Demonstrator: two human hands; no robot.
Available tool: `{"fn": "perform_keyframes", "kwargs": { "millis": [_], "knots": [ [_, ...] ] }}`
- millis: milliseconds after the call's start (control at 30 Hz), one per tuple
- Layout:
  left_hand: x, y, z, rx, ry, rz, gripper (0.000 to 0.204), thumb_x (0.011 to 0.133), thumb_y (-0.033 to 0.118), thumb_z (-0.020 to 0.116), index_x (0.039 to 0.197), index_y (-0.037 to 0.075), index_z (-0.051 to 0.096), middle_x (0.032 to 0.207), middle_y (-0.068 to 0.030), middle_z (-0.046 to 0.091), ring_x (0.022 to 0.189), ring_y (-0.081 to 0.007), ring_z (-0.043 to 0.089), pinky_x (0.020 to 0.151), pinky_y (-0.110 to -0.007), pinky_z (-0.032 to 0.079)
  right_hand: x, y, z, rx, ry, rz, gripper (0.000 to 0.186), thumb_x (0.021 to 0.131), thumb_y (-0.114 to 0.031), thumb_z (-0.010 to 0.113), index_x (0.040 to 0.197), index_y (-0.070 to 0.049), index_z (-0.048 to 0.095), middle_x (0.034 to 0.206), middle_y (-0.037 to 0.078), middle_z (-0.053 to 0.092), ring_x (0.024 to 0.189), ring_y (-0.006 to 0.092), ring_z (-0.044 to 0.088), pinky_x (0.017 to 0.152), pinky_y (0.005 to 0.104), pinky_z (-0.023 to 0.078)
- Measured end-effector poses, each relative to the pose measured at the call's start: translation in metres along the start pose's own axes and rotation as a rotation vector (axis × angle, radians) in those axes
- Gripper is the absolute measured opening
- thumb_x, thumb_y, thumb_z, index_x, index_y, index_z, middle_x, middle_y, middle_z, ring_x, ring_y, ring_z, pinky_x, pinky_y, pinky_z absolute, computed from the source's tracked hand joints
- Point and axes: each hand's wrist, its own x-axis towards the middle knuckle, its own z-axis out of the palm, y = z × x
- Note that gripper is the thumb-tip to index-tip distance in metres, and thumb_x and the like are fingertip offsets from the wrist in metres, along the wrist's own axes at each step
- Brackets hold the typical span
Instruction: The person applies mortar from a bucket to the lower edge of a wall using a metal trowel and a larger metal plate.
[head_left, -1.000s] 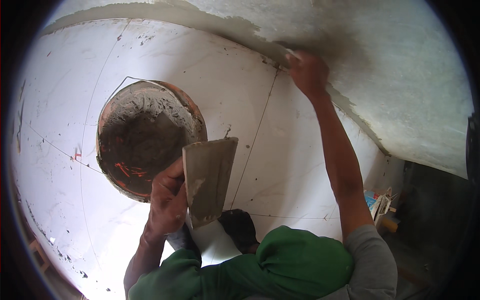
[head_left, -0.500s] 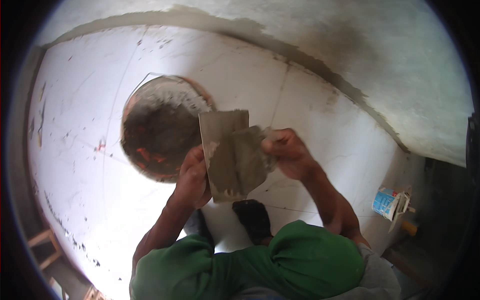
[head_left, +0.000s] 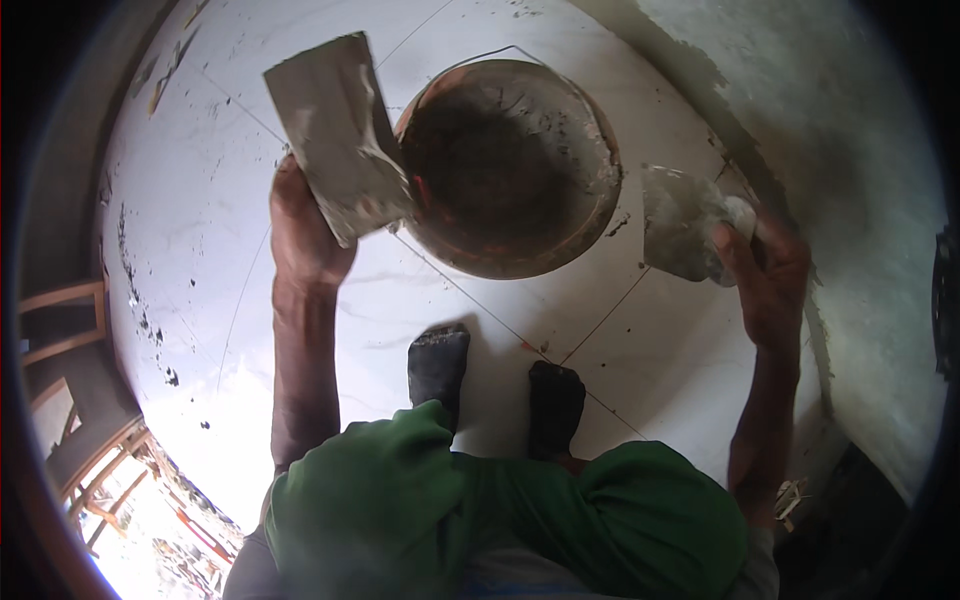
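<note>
My left hand (head_left: 308, 240) grips a rectangular flat board (head_left: 328, 120) smeared with grey mortar, held up at the left edge of a round bucket (head_left: 500, 266). The bucket has a wire handle, a crusted rim and dark wet mortar (head_left: 485, 160) inside. On the other side of the bucket, my right hand (head_left: 765, 270) is closed round the handle of a mortar-coated trowel (head_left: 680, 225), its flat blade turned toward the bucket.
Below are my dark-covered feet (head_left: 437, 370) on white tiles (head_left: 240, 300). A grey plastered wall (head_left: 830, 200) with a darker mortar band rises at right. Wooden frames (head_left: 62, 298) and an opening with debris lie at lower left; some clutter (head_left: 788, 505) sits at lower right.
My hands have separated: the board moved up and left, the trowel came off it to the right. Earlier my right hand was up at the wall. The view has turned, putting the bucket near the middle.
</note>
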Motion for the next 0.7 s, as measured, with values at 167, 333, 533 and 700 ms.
{"fn": "perform_keyframes", "kwargs": {
  "millis": [167,333,533,700],
  "knots": [
    [-0.004,-0.001,-0.022,-0.012,0.333,-0.033,0.042,0.106,0.020,0.039,0.138,-0.003,0.054,0.124,-0.0140,0.066,0.110,-0.0246,0.067,0.097,-0.041,0.055,0.053,-0.061,0.033,-0.370,-0.302,-0.286,0.020,0.100,-0.016,0.066,0.100,0.004,0.070,0.073,0.004,0.065,0.064,0.0079,0.052,0.060,0.0322,0.044],
    [0.011,-0.034,-0.016,-0.017,0.400,0.059,0.048,0.104,0.023,0.034,0.135,-0.007,0.054,0.120,-0.0198,0.068,0.104,-0.0288,0.071,0.089,-0.043,0.061,0.109,-0.075,0.112,-0.725,-0.667,-0.352,0.017,0.093,-0.010,0.059,0.092,0.005,0.067,0.075,0.022,0.063,0.062,0.0345,0.056,0.067,0.0450,0.049],
    [0.040,-0.058,-0.003,0.630,0.478,0.279,0.030,0.098,0.010,0.044,0.115,-0.005,0.063,0.110,-0.0116,0.069,0.101,-0.0199,0.063,0.093,-0.034,0.051,0.126,-0.029,0.181,-0.874,-0.710,-0.364,0.016,0.085,-0.010,0.063,0.086,0.005,0.067,0.083,0.024,0.070,0.085,0.0447,0.069,0.081,0.0521,0.054],
    [0.056,-0.080,-0.002,0.319,0.540,0.323,0.021,0.100,0.010,0.045,0.106,-0.002,0.061,0.103,-0.0078,0.066,0.098,-0.0171,0.059,0.093,-0.032,0.048,0.131,0.018,0.216,-0.958,-0.753,-0.403,0.017,0.079,-0.009,0.065,0.091,0.002,0.068,0.082,0.025,0.067,0.084,0.0470,0.065,0.078,0.0518,0.053]
  ]
}}
